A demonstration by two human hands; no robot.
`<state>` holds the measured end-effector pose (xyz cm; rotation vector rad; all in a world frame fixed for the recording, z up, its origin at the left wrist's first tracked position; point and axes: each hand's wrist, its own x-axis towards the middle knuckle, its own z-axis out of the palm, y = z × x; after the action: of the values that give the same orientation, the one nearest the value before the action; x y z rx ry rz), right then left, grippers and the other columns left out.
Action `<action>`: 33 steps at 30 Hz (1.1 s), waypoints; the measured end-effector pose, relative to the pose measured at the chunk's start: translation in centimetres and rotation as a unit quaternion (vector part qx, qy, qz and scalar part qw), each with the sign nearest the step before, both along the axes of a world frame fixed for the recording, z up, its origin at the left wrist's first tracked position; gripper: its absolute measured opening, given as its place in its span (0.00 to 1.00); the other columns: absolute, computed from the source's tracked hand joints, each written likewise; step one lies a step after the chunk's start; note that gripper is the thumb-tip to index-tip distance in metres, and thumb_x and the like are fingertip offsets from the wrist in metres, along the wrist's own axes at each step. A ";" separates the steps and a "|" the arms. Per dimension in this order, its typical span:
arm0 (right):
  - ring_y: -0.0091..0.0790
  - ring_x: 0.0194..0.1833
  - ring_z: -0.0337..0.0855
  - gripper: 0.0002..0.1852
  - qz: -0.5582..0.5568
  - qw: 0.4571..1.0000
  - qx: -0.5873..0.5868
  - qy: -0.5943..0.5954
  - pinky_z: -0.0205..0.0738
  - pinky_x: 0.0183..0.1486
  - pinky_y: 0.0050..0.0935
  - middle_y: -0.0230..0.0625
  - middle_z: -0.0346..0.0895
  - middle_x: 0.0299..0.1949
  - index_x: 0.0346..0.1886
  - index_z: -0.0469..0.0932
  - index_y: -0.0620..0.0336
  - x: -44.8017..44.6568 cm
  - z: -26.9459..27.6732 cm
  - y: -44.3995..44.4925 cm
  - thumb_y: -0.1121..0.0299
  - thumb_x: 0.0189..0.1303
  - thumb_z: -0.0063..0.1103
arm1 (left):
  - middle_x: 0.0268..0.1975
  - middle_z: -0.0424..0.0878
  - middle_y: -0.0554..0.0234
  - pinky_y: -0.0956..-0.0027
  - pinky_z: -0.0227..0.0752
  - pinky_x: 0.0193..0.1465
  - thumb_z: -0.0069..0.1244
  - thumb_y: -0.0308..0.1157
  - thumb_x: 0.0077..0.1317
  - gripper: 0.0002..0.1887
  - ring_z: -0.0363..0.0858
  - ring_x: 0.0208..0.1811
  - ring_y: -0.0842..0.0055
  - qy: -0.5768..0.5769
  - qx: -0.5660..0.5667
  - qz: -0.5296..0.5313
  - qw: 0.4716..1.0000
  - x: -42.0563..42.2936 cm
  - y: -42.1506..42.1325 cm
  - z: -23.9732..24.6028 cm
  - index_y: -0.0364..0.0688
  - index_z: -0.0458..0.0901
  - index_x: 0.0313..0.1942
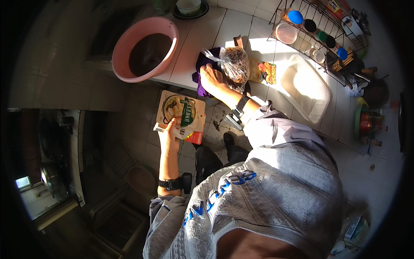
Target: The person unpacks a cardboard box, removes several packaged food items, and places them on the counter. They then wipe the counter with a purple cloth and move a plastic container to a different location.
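Note:
My left hand (pixel 168 131) holds several flat food packets together over the floor. The front seasoning packet (pixel 181 110) is cream with a green panel and a picture of a dish; a red-edged packet shows beneath. My right hand (pixel 211 77) has its fingers curled on a dark purple bag (pixel 203 90) at the counter's edge; the fingertips are partly hidden. Right beside that hand sits a knotted clear plastic bag (pixel 237 61) with brown dried food inside. A yellow-brown food packet (pixel 266 73) lies flat past it.
A pink basin (pixel 119 61) with dark liquid stands at the left of the tiled counter (pixel 210 27). A white plastic tray (pixel 286 85) lies to the right. A wire rack (pixel 304 40) holds several lidded jars behind it. A bowl (pixel 188 7) rests on a dark plate.

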<state>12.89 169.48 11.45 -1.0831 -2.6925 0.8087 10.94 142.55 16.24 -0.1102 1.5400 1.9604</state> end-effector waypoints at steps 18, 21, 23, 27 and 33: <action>0.26 0.47 0.79 0.12 -0.298 0.828 -0.182 0.439 0.74 0.53 0.26 0.34 0.81 0.47 0.52 0.79 0.67 10.0 5.2 5.8 0.74 0.67 0.60 | 0.60 0.78 0.63 0.49 0.76 0.59 0.61 0.41 0.65 0.28 0.76 0.60 0.66 -0.235 0.166 -0.165 0.943 -15.1 20.4 -8.5 0.48 0.71 0.63; 0.33 0.54 0.80 0.19 -0.277 0.657 -0.402 0.575 0.75 0.57 0.30 0.41 0.79 0.55 0.61 0.71 0.67 12.4 7.0 4.4 0.77 0.68 0.55 | 0.63 0.74 0.64 0.49 0.71 0.60 0.58 0.39 0.68 0.27 0.72 0.63 0.71 -0.077 0.118 -0.108 0.984 -14.5 23.5 -8.9 0.48 0.69 0.65; 0.36 0.56 0.80 0.21 -0.246 0.632 -0.458 0.575 0.75 0.59 0.32 0.44 0.77 0.57 0.64 0.68 0.68 13.8 8.0 2.7 0.77 0.68 0.52 | 0.61 0.76 0.63 0.54 0.71 0.58 0.60 0.33 0.66 0.24 0.73 0.60 0.72 -0.054 0.114 -0.060 0.990 -14.5 24.7 -9.3 0.40 0.73 0.61; 0.40 0.60 0.78 0.25 -0.134 0.635 -0.545 0.530 0.75 0.61 0.35 0.48 0.75 0.60 0.67 0.63 0.70 17.1 8.7 -0.5 0.77 0.65 0.48 | 0.62 0.74 0.50 0.60 0.69 0.59 0.66 0.38 0.59 0.30 0.73 0.59 0.63 0.104 -0.103 0.077 0.986 -14.1 24.8 -10.6 0.35 0.75 0.58; 0.34 0.52 0.81 0.20 -0.163 0.706 -0.627 0.286 0.76 0.57 0.32 0.44 0.79 0.51 0.57 0.72 0.68 19.4 3.9 -4.9 0.83 0.61 0.46 | 0.62 0.71 0.41 0.56 0.66 0.63 0.57 0.55 0.59 0.31 0.68 0.63 0.50 0.367 -0.396 -0.090 0.837 -12.8 20.6 -9.8 0.51 0.77 0.59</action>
<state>32.31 164.57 15.31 -1.0596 -1.1264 2.4571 -1.90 163.13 6.41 0.4886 2.6737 1.1179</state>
